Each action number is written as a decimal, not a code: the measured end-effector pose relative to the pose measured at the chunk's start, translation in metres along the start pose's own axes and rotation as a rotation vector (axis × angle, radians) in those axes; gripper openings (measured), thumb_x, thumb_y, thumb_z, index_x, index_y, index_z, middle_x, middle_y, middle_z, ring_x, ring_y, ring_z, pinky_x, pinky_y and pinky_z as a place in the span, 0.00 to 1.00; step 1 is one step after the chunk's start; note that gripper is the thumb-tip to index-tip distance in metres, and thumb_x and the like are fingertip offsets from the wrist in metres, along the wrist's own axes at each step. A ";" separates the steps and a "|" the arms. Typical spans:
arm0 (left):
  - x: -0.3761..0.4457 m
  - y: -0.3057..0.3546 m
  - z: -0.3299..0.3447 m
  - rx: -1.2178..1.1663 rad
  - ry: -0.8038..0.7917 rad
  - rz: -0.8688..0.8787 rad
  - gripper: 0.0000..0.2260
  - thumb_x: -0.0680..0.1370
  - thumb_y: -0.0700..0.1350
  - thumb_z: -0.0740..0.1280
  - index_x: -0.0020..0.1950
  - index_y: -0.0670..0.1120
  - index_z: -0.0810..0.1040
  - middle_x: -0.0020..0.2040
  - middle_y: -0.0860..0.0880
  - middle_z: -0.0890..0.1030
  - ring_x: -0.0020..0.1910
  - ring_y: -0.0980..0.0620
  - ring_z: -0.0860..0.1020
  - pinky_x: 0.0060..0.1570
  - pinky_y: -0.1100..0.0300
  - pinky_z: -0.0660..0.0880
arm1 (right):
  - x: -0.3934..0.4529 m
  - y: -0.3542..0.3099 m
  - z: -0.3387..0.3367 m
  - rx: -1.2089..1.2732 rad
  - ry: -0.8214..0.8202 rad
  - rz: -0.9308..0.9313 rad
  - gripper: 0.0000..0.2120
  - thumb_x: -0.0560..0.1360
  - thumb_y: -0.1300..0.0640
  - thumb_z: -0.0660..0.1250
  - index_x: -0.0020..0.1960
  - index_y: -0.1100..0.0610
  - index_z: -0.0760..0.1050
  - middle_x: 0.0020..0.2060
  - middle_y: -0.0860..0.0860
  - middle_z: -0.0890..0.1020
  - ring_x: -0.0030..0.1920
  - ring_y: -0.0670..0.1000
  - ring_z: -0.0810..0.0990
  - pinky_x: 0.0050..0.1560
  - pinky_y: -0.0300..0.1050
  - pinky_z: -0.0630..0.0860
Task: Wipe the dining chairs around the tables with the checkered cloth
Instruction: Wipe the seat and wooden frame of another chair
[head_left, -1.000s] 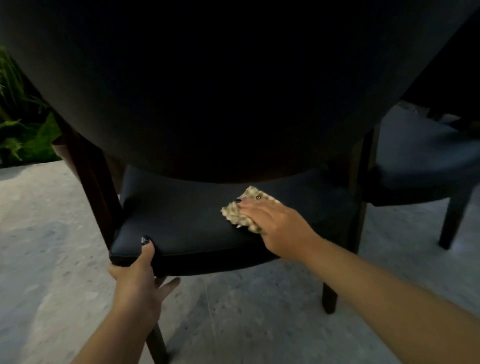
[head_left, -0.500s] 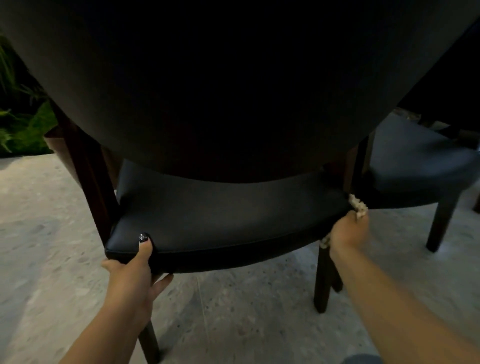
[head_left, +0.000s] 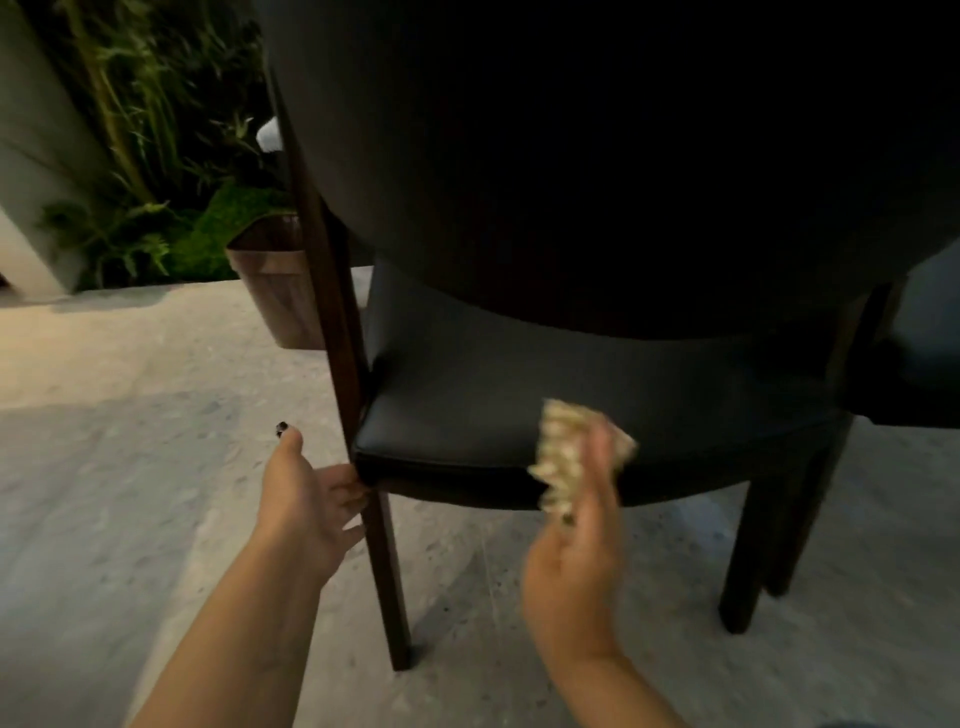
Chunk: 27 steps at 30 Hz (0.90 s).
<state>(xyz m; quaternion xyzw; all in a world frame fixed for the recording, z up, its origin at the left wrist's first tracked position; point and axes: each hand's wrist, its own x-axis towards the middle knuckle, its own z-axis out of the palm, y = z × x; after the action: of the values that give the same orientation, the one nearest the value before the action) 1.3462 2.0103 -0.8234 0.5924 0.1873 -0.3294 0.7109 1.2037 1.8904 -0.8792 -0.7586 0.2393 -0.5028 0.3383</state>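
Here the dark upholstered dining chair with brown wooden legs (head_left: 519, 415) stands on the pale speckled stone floor (head_left: 130, 441), seen from behind its tall curved backrest (head_left: 597, 156). The left hand (head_left: 306, 499) reaches to the chair's near left corner, thumb raised and fingers curling in against the wooden leg (head_left: 384, 571) just under the seat; it looks like a loose steadying hold on the frame, though the fingertips are partly hidden. The right hand (head_left: 576, 540) is blurred with motion and holds the crumpled beige checkered cloth (head_left: 566, 457), fingers wrapped around it, in front of the seat's back edge, close to it or just brushing it; I cannot tell which.

The step in hand seems to be wiping the seat edge and frame. To do it well, the cloth should be spread flatter under the palm rather than bunched, then drawn along the padded rim in one long pass, following the seam where dust gathers. The left hand should brace the leg firmly so the chair does not skid. A wooden planter (head_left: 275, 291) with green plants (head_left: 156, 156) stands behind, well apart.
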 end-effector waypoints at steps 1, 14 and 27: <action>0.001 -0.002 -0.001 -0.033 -0.008 0.001 0.39 0.80 0.66 0.45 0.74 0.34 0.64 0.72 0.37 0.69 0.74 0.41 0.63 0.75 0.42 0.54 | 0.004 -0.007 0.015 -0.021 -0.122 -0.191 0.24 0.76 0.67 0.52 0.72 0.64 0.63 0.72 0.59 0.65 0.74 0.53 0.60 0.72 0.38 0.59; 0.007 -0.019 0.003 -0.067 0.009 0.068 0.19 0.77 0.56 0.64 0.59 0.43 0.78 0.55 0.44 0.81 0.55 0.46 0.79 0.57 0.51 0.74 | 0.048 0.004 0.065 -1.002 -0.872 -1.721 0.20 0.81 0.57 0.55 0.70 0.64 0.68 0.70 0.62 0.68 0.73 0.62 0.61 0.73 0.59 0.50; 0.008 -0.057 0.055 -0.253 -0.144 0.010 0.19 0.76 0.51 0.70 0.64 0.47 0.71 0.58 0.42 0.79 0.55 0.40 0.78 0.51 0.41 0.77 | 0.129 0.096 -0.094 -0.781 -1.070 -1.667 0.19 0.71 0.58 0.71 0.61 0.61 0.78 0.65 0.56 0.76 0.68 0.54 0.72 0.70 0.51 0.63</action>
<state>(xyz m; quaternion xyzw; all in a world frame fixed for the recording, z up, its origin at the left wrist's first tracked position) 1.3058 1.9507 -0.8571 0.4736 0.1729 -0.3415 0.7932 1.1630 1.7109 -0.8495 -0.8611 -0.3909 -0.0652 -0.3185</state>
